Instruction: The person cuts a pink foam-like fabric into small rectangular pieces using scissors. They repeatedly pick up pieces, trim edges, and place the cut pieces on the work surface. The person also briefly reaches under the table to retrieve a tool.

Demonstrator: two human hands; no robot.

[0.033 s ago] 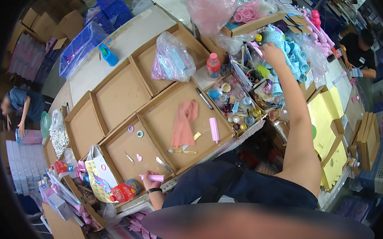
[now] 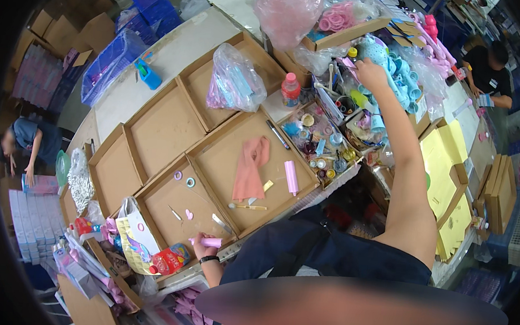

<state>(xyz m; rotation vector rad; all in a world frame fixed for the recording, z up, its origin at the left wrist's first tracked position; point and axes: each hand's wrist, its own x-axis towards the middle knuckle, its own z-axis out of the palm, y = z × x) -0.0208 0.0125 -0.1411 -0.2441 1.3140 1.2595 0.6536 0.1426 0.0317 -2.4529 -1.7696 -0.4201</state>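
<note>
My left hand, with a black band on the wrist, is closed around a lilac plastic cylinder at the near edge of a cardboard tray. A similar pink-lilac grooved piece lies in the tray to the right, beside a salmon cloth, a small brush and a black pen. Far out to the right, my right hand has its fingers bent down among light-blue plastic parts and a pink piece. Whatever its fingertips grip is too small to make out.
A box of small paint jars sits beside a red-capped bottle. A bag of parts rests on the far trays. Yellow sheets lie right of my arm. Another person works at the far right, one at the left.
</note>
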